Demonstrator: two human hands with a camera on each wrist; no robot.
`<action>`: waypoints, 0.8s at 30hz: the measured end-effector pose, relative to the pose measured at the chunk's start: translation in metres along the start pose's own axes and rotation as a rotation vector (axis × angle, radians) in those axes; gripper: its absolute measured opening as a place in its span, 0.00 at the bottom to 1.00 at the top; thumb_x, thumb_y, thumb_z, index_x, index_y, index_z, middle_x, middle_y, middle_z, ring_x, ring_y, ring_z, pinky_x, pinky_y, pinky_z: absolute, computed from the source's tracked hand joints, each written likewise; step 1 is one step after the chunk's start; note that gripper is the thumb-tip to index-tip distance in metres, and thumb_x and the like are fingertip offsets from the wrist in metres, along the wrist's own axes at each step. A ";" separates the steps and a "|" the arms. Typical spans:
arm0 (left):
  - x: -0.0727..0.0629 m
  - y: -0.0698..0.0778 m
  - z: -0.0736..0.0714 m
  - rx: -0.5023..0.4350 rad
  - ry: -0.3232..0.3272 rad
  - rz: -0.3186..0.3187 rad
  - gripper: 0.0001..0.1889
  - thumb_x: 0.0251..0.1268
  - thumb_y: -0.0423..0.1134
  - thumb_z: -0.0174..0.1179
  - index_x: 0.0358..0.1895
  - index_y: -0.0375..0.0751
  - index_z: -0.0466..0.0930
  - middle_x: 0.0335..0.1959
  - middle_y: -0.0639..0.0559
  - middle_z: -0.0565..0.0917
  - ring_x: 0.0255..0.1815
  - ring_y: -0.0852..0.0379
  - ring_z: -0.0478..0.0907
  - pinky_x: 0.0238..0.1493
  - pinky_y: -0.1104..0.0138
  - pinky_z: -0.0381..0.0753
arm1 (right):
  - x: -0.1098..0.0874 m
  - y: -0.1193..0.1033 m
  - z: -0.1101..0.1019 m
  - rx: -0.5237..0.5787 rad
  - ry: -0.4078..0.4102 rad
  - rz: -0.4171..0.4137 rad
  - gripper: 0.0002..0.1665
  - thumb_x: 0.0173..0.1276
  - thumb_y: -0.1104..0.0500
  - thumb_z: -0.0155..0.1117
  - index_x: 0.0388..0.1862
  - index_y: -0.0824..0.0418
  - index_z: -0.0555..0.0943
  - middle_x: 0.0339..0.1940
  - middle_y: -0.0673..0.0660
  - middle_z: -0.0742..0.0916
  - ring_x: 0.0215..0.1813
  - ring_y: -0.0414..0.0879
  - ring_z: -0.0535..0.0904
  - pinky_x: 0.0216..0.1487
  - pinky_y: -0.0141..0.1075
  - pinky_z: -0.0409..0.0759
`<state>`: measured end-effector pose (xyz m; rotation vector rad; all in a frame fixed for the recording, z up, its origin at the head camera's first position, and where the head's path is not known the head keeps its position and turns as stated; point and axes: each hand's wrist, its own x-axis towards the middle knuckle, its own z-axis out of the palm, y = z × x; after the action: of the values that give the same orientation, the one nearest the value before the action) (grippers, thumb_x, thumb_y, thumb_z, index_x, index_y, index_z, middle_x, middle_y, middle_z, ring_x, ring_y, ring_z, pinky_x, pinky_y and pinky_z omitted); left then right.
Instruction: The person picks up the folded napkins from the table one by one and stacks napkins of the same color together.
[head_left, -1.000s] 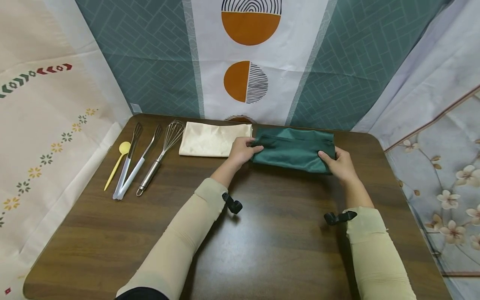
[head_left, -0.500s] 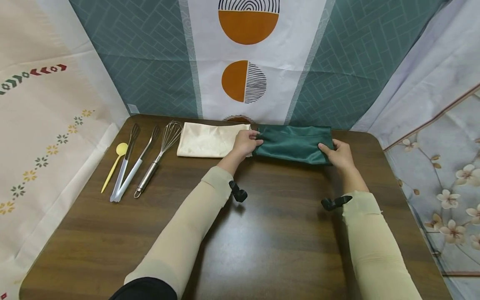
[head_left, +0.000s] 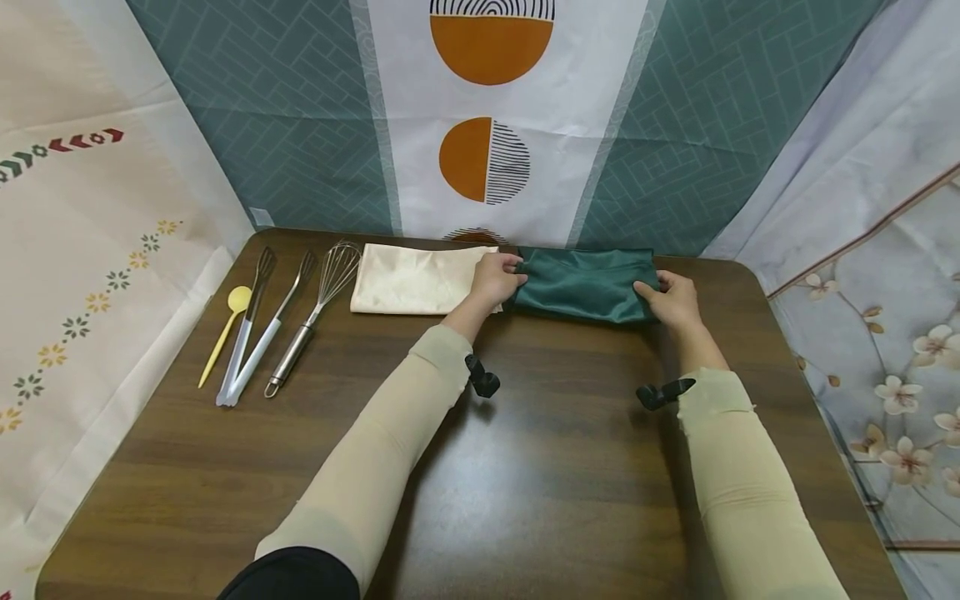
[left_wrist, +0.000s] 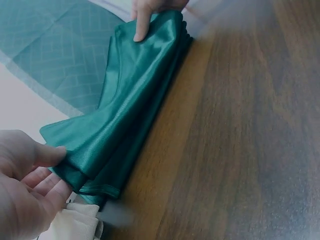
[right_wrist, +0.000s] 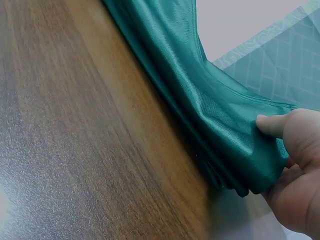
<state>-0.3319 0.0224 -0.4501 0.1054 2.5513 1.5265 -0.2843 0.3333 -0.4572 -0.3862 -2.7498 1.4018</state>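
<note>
A folded, glossy green cloth (head_left: 585, 285) lies near the back edge of the table, several layers showing along its near side in both wrist views. My left hand (head_left: 495, 279) pinches its left end, thumb on top and fingers beneath, as the left wrist view (left_wrist: 30, 185) tells. The right end is pinched by my right hand (head_left: 673, 298), with the thumb on the upper face (right_wrist: 295, 150). Both ends look slightly lifted. Just left of the green cloth, a folded cream cloth (head_left: 412, 279) lies flat, its right edge partly hidden behind my left hand.
Left of the cream cloth, a metal whisk (head_left: 315, 317), two grey-handled utensils with slotted metal heads (head_left: 264, 346) and a yellow spoon (head_left: 227, 333) lie on the wooden table (head_left: 555, 500). A patterned curtain (head_left: 300, 117) hangs behind the back edge.
Both hands have moved the green cloth slightly back and left, closer to the cream cloth. It sits lower and flatter now, and both hands still grip its ends.
</note>
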 end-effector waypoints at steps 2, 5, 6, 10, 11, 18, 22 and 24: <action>0.000 0.000 0.000 -0.001 0.005 0.009 0.18 0.69 0.35 0.66 0.61 0.39 0.83 0.56 0.44 0.83 0.60 0.49 0.78 0.58 0.60 0.80 | 0.000 -0.001 0.000 -0.006 0.001 0.003 0.32 0.76 0.47 0.62 0.68 0.68 0.75 0.63 0.67 0.80 0.60 0.55 0.74 0.57 0.43 0.75; 0.000 -0.001 0.000 -0.010 0.020 0.024 0.17 0.67 0.34 0.67 0.58 0.39 0.84 0.53 0.44 0.85 0.57 0.50 0.80 0.56 0.62 0.80 | 0.000 -0.002 0.001 -0.004 -0.009 0.001 0.34 0.76 0.49 0.62 0.72 0.69 0.71 0.70 0.69 0.75 0.71 0.62 0.68 0.68 0.53 0.70; 0.000 -0.001 0.000 -0.012 0.026 0.029 0.16 0.67 0.34 0.67 0.57 0.39 0.85 0.52 0.44 0.85 0.56 0.51 0.80 0.55 0.62 0.80 | 0.000 -0.001 0.001 -0.007 -0.013 0.001 0.35 0.76 0.49 0.62 0.73 0.70 0.70 0.72 0.70 0.73 0.73 0.63 0.66 0.70 0.55 0.68; -0.001 -0.004 -0.002 -0.003 0.049 0.059 0.14 0.65 0.32 0.68 0.54 0.38 0.86 0.48 0.45 0.87 0.53 0.51 0.82 0.53 0.63 0.81 | -0.003 -0.001 0.004 0.000 -0.020 0.007 0.35 0.76 0.50 0.63 0.73 0.69 0.70 0.72 0.70 0.72 0.75 0.64 0.64 0.72 0.56 0.66; -0.002 -0.004 -0.003 0.004 0.054 0.069 0.14 0.65 0.33 0.69 0.53 0.38 0.86 0.48 0.45 0.87 0.52 0.51 0.83 0.53 0.63 0.81 | -0.003 0.000 0.005 -0.001 -0.015 0.009 0.36 0.76 0.49 0.63 0.74 0.68 0.70 0.72 0.70 0.72 0.75 0.64 0.64 0.72 0.56 0.66; -0.008 -0.007 -0.011 0.048 0.091 0.130 0.15 0.69 0.36 0.66 0.56 0.35 0.85 0.50 0.45 0.87 0.52 0.51 0.84 0.54 0.63 0.81 | -0.008 0.002 0.009 0.006 0.104 -0.022 0.36 0.76 0.47 0.61 0.73 0.68 0.70 0.69 0.68 0.77 0.70 0.62 0.71 0.69 0.51 0.70; -0.014 -0.010 -0.017 0.047 0.105 0.163 0.16 0.71 0.36 0.65 0.57 0.34 0.84 0.52 0.44 0.87 0.53 0.50 0.83 0.55 0.62 0.81 | -0.014 0.004 0.012 0.016 0.204 -0.050 0.34 0.76 0.49 0.61 0.71 0.69 0.70 0.67 0.67 0.79 0.68 0.59 0.75 0.68 0.48 0.72; -0.019 -0.014 -0.021 0.058 0.110 0.182 0.16 0.71 0.37 0.65 0.57 0.34 0.84 0.52 0.45 0.87 0.53 0.49 0.83 0.55 0.61 0.81 | -0.018 0.006 0.013 0.020 0.236 -0.068 0.33 0.76 0.50 0.60 0.71 0.69 0.70 0.67 0.67 0.79 0.68 0.58 0.76 0.68 0.48 0.73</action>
<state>-0.3167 -0.0050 -0.4503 0.2757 2.7391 1.5605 -0.2677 0.3217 -0.4680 -0.4230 -2.5342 1.2767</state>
